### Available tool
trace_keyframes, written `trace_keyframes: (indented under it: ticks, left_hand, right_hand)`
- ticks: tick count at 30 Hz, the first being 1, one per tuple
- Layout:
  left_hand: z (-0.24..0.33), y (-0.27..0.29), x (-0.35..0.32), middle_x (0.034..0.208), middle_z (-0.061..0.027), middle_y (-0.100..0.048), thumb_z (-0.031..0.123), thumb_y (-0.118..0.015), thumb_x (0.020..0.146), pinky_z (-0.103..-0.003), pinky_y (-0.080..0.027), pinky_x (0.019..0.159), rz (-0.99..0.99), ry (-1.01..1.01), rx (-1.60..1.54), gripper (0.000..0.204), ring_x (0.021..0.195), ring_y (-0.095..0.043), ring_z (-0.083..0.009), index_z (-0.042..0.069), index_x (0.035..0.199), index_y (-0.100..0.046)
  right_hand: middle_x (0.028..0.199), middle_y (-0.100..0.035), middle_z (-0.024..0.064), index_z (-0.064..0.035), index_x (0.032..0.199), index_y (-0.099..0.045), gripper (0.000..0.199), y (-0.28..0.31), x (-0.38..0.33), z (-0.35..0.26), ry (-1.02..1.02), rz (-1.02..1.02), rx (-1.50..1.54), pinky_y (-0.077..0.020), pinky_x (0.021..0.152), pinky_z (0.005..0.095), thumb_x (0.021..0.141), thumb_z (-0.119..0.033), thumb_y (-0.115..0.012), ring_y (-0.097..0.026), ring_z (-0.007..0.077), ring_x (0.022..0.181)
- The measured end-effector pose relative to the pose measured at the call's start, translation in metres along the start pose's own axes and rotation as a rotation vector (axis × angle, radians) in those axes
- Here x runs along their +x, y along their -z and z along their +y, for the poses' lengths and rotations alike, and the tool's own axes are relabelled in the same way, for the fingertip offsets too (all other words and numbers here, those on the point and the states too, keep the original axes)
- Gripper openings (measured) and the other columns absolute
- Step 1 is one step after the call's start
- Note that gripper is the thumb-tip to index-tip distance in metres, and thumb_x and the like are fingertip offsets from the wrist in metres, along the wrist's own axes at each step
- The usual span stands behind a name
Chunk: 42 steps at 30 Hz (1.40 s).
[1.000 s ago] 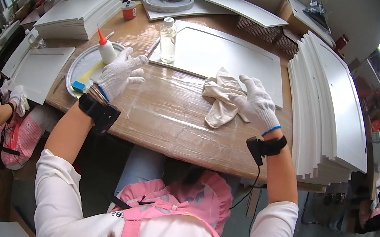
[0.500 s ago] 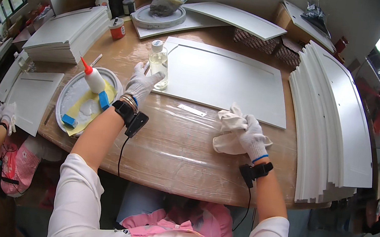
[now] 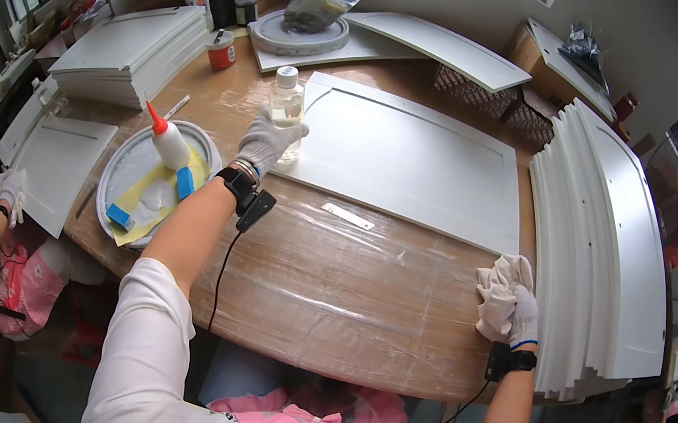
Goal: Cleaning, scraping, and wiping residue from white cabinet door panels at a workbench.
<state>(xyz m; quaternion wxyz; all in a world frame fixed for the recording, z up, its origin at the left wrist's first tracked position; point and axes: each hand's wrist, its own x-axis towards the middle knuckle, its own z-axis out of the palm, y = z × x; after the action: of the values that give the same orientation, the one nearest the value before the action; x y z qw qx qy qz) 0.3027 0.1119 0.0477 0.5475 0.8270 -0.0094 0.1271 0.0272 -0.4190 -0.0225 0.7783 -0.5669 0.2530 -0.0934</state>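
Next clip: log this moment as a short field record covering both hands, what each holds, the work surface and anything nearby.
left hand: gloved left hand gripping small clear plastic bottle with white cap
right hand: gloved right hand holding crumpled white cloth
surface: film-covered wooden table
workpiece: flat white rectangular panel
left side: round grey tray with red-tipped white glue bottle
right side: stack of white panels

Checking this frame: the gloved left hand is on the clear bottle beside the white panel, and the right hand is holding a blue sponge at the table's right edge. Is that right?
Not quite. In the head view the right hand holds a white cloth, not a blue sponge. The rest stands: the gloved left hand is on the clear bottle beside the white panel, and the right hand is near the table's right edge.
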Motion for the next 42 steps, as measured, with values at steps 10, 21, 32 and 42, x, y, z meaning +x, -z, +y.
trace_keyframes:
  ticks: [10, 21, 32, 42]
  left_hand:
    - [-0.067, 0.058, 0.086, 0.099, -0.0051, -0.070, 0.009, -0.084, 0.074, -0.032, -0.056, 0.079, 0.361, 0.028, 0.036, 0.044, 0.085, -0.068, -0.0154, 0.006, 0.112, -0.063]
    - [-0.062, 0.042, 0.062, 0.107, -0.0110, -0.069, 0.022, -0.083, 0.076, -0.036, -0.051, 0.083, 0.238, 0.009, 0.076, 0.049, 0.093, -0.067, -0.0238, 0.002, 0.114, -0.059]
    - [-0.027, 0.017, -0.070, 0.105, -0.0029, -0.059, 0.030, -0.066, 0.094, -0.026, -0.039, 0.072, -0.216, 0.368, 0.014, 0.042, 0.083, -0.047, -0.0075, 0.001, 0.122, -0.054]
    - [-0.109, 0.025, -0.008, 0.109, -0.0005, -0.058, 0.028, -0.063, 0.094, -0.026, -0.045, 0.082, -0.200, 0.434, -0.337, 0.031, 0.095, -0.051, -0.0123, 0.011, 0.120, -0.059]
  right_hand:
    - [0.115, -0.065, 0.0151, -0.0003, 0.132, -0.052, 0.037, -0.021, -0.009, -0.004, 0.001, -0.143, 0.155, -0.0589, 0.082, 0.0365, 0.096, -0.009, -0.049, -0.068, 0.0269, 0.096]
    - [0.112, -0.066, 0.0145, -0.0030, 0.132, -0.054, 0.035, -0.017, -0.028, -0.014, -0.025, -0.001, 0.106, -0.0595, 0.078, 0.0351, 0.097, -0.010, -0.049, -0.069, 0.0234, 0.092]
    - [0.116, -0.067, 0.0189, -0.0015, 0.126, -0.060, 0.048, -0.022, -0.017, -0.020, 0.288, 0.407, -0.465, -0.0491, 0.092, 0.0368, 0.085, -0.026, -0.063, -0.064, 0.0287, 0.106]
    - [0.121, -0.064, 0.0270, 0.0057, 0.119, -0.063, 0.066, -0.059, 0.035, -0.051, 0.113, 0.346, -0.867, -0.0502, 0.095, 0.0412, 0.077, -0.044, -0.068, -0.062, 0.0384, 0.113]
